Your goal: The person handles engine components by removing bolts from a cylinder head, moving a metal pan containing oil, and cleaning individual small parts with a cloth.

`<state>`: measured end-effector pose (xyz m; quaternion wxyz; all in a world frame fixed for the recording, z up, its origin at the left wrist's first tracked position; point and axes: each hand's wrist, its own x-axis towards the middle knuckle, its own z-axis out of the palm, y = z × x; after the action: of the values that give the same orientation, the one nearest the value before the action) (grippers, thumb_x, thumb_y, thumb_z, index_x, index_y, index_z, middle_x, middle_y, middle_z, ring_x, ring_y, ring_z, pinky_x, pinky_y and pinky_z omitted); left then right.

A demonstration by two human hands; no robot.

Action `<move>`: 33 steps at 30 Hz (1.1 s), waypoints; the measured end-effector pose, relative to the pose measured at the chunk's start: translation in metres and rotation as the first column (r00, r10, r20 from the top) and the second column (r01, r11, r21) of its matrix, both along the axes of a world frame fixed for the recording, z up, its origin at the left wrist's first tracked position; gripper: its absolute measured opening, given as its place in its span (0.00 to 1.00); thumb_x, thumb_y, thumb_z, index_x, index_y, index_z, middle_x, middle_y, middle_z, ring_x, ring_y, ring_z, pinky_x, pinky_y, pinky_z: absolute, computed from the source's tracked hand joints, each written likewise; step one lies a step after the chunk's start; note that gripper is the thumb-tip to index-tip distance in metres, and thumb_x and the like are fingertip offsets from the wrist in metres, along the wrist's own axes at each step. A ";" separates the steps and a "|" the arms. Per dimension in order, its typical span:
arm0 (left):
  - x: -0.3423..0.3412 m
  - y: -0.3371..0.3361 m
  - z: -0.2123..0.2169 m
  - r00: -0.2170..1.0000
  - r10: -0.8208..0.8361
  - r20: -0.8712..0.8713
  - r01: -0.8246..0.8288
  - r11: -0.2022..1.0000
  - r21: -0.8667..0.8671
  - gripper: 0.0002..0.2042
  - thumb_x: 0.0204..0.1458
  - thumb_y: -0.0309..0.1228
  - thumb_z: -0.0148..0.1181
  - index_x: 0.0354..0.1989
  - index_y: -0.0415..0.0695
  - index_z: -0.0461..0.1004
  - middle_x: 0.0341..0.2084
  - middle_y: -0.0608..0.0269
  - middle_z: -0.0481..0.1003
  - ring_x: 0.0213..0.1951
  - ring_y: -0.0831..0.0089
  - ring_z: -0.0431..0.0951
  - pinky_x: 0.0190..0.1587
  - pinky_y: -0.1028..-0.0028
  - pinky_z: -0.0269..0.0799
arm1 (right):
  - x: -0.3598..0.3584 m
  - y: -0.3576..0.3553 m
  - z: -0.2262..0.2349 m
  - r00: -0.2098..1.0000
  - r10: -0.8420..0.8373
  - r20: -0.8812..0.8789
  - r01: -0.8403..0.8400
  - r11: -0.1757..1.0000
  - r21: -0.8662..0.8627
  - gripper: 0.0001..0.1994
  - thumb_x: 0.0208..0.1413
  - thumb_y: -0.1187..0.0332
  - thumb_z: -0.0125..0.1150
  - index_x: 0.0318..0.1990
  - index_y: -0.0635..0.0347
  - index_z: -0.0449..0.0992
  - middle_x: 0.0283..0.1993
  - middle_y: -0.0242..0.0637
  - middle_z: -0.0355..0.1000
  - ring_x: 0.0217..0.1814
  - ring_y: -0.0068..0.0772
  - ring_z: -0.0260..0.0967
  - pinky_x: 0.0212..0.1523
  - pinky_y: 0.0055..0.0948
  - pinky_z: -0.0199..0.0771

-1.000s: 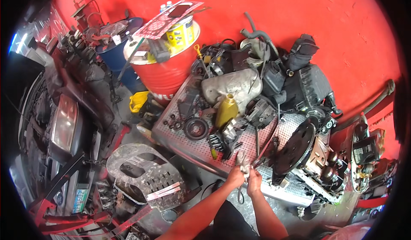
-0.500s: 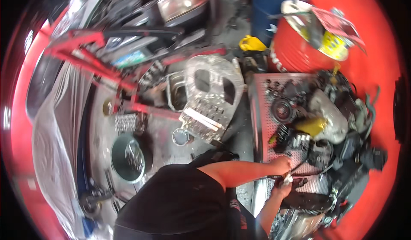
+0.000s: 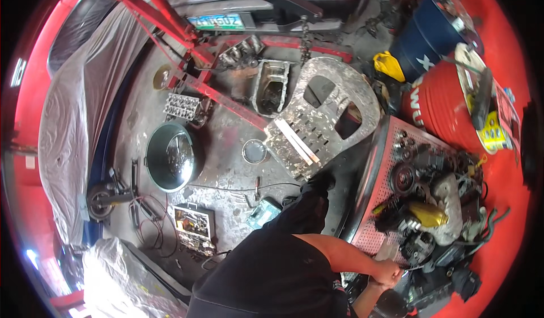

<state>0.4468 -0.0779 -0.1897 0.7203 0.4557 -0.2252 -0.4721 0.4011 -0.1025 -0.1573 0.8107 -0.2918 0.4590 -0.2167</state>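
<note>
My left hand point(image 3: 389, 271) is closed in a fist above the near edge of the perforated metal bench point(image 3: 368, 234). My right hand point(image 3: 375, 287) is pressed up against it from below, its fingers curled in and mostly hidden by the left. What the two hands grip between them is too covered to make out. A thin dark rod or hose shows just right of the left fist. Greasy engine parts lie beside the hands: an alternator-like part point(image 3: 418, 249), a grey cast metal housing point(image 3: 447, 209) and a gold-yellow bottle point(image 3: 427, 214).
A stained plastic chair point(image 3: 358, 96) stands beyond the bench, with red point(image 3: 439, 109) and blue drums point(image 3: 429, 40) behind it. On the floor are a dark tub point(image 3: 154, 155), an oil pan point(image 3: 262, 87), a cylinder head point(image 3: 181, 106) and a toolbox point(image 3: 211, 223). A red hoist leg point(image 3: 229, 104) crosses the floor.
The view has swung so that bench and hands sit lower and further right, and the floor toolbox shows. My hands have come closer together; the pale piece seen between them is now hidden.
</note>
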 end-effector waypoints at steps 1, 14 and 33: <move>0.014 0.016 0.022 0.877 -0.225 0.425 0.159 0.970 0.185 0.26 0.57 0.55 0.54 0.56 0.50 0.73 0.43 0.51 0.78 0.38 0.45 0.77 0.39 0.57 0.75 | -0.042 -0.030 -0.028 0.975 0.078 0.209 -0.061 0.994 -0.085 0.26 0.64 0.42 0.39 0.46 0.57 0.71 0.48 0.41 0.72 0.53 0.42 0.71 0.55 0.45 0.70; 0.096 0.010 0.030 0.715 0.161 0.680 -0.260 0.964 0.045 0.07 0.41 0.32 0.57 0.22 0.43 0.78 0.22 0.52 0.78 0.29 0.58 0.80 0.34 0.59 0.75 | 0.081 0.061 0.056 0.937 0.274 -0.214 -0.297 0.952 -0.080 0.31 0.64 0.40 0.38 0.62 0.55 0.62 0.61 0.44 0.64 0.60 0.43 0.67 0.60 0.45 0.66; 0.130 0.278 0.071 0.315 0.096 0.944 -0.475 0.877 0.070 0.24 0.44 0.43 0.62 0.52 0.55 0.71 0.51 0.52 0.73 0.54 0.50 0.69 0.50 0.45 0.63 | 0.137 0.177 0.079 0.710 0.697 0.096 -0.703 0.708 0.060 0.34 0.64 0.40 0.38 0.68 0.55 0.55 0.66 0.45 0.60 0.61 0.45 0.66 0.61 0.46 0.65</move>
<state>0.5764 0.2003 -0.1192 0.4531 0.7872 -0.4173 -0.0295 0.5377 0.0742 -0.0786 0.8595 -0.3989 0.2966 0.1188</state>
